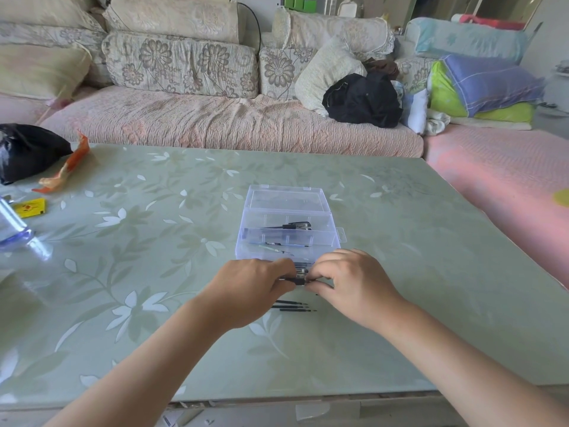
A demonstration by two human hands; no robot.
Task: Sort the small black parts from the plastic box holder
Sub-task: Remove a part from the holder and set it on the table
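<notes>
Left hand (250, 288), right hand (351, 285) both pinch black part (298, 281) beside clear box (246, 224).

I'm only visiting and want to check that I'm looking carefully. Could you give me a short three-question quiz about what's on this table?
1. True or false: the lid of the clear box is open.
2. What do the left hand and the right hand pinch between them? A) a yellow card B) a small black part C) an orange wrapper
3. Where do the thin black sticks lie: inside the box or on the table?

Key: 1 true. 2 B. 3 on the table, on the near side of the box, partly under the hands.
</notes>
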